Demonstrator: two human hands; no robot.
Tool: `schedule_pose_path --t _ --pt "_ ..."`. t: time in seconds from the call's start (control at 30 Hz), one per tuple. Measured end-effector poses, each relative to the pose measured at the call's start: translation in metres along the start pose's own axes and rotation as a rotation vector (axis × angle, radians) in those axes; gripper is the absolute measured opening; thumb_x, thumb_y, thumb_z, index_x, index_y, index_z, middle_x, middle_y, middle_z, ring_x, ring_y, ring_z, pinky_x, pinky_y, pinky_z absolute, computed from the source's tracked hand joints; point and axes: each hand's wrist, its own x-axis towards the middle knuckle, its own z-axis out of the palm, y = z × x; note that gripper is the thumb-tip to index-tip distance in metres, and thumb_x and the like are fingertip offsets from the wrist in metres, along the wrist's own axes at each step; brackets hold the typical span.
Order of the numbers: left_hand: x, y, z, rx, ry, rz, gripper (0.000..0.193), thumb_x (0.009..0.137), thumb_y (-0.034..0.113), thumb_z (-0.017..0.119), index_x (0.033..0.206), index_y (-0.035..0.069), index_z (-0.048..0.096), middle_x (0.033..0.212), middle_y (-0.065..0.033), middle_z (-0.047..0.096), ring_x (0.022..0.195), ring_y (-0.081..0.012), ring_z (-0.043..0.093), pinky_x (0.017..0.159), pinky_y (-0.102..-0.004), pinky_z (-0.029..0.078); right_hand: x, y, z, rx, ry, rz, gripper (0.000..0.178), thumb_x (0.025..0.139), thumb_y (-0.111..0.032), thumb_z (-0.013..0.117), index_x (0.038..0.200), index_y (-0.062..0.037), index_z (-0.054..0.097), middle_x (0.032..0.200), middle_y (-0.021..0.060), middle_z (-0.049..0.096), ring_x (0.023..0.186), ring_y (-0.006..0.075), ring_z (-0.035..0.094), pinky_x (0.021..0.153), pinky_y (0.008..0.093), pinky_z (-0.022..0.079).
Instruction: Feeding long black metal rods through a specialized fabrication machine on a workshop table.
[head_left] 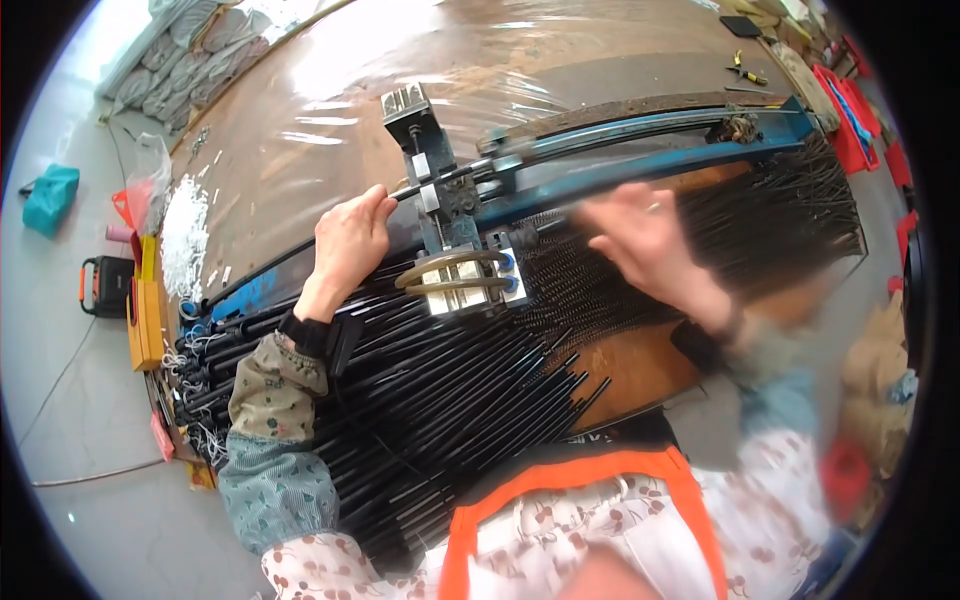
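A long black rod [290, 252] runs from the lower left up to a metal clamping machine [455, 200] in the middle of the table. My left hand [352, 240] is closed around this rod, just left of the machine. To the right of the machine my right hand [650, 245] hangs over a spread of thin dark coiled or ribbed rods [590, 275]. It is blurred by motion, with the thumb apart from the fingers and nothing visible in it. A blue rail [640, 175] passes behind that hand. Brown hoses [450, 262] loop over the machine's near block.
Many black rods [420, 380] with white cords at their left ends lie before me. White small pieces [185, 240] are heaped at the table's left edge beside a yellow box [146, 325]. Yellow-handled pliers [745, 70] lie far right, near a red bin [848, 120].
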Motion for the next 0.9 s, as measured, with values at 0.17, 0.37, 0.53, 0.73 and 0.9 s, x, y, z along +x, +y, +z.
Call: schedule_pose_path --t 0.17,0.37,0.53,0.73,0.9 --pt "-0.002 -0.007 0.004 0.000 0.034 0.041 0.021 0.098 0.025 0.058 0.088 0.007 0.057 0.079 -0.0184 0.065 0.078 -0.0431 0.064 0.065 -0.0519 0.049 0.004 -0.009 0.028 0.207 -0.140 0.061 0.035 0.081 -0.005 0.076 0.114 -0.0049 0.068 0.096 0.0104 0.069 0.094 0.0268 0.064 0.083 0.0405 0.044" --pt "0.003 -0.015 0.024 0.151 0.155 0.138 0.009 0.099 0.018 0.058 0.093 0.010 0.058 0.081 -0.0170 0.066 0.078 -0.0404 0.065 0.062 -0.0484 0.050 0.008 0.011 0.056 0.523 -0.097 0.051 0.024 0.089 0.000 0.065 0.113 -0.0012 0.065 0.086 0.0130 0.063 0.073 0.0281 0.061 0.065 0.0378 0.050" --pt "0.018 -0.071 0.032 0.523 0.311 0.476 0.007 0.098 0.019 0.061 0.103 0.014 0.060 0.089 -0.0020 0.068 0.076 -0.0203 0.069 0.060 -0.0332 0.051 -0.028 -0.017 -0.006 0.074 -0.238 -0.002 0.027 0.080 -0.017 0.076 0.102 -0.0057 0.066 0.084 0.0073 0.062 0.078 0.0243 0.060 0.072 0.0347 0.046" --pt "-0.002 -0.090 -0.029 0.927 0.326 0.411 0.023 0.099 0.024 0.060 0.121 0.022 0.065 0.108 -0.0037 0.069 0.100 -0.0276 0.066 0.083 -0.0456 0.049 -0.092 -0.054 0.006 0.031 -0.404 -0.159 0.025 0.067 -0.015 0.071 0.089 -0.0081 0.061 0.080 0.0042 0.054 0.074 0.0224 0.055 0.070 0.0357 0.044" --pt "-0.142 0.090 -0.044 0.589 -0.029 0.113 0.008 0.086 0.022 0.068 0.087 0.017 0.062 0.081 -0.0043 0.053 0.082 -0.0250 0.054 0.071 -0.0427 0.036 -0.082 -0.051 0.023 0.130 -0.266 -0.161 0.029 0.068 -0.013 0.069 0.095 -0.0065 0.063 0.080 0.0048 0.056 0.076 0.0224 0.056 0.068 0.0366 0.045"
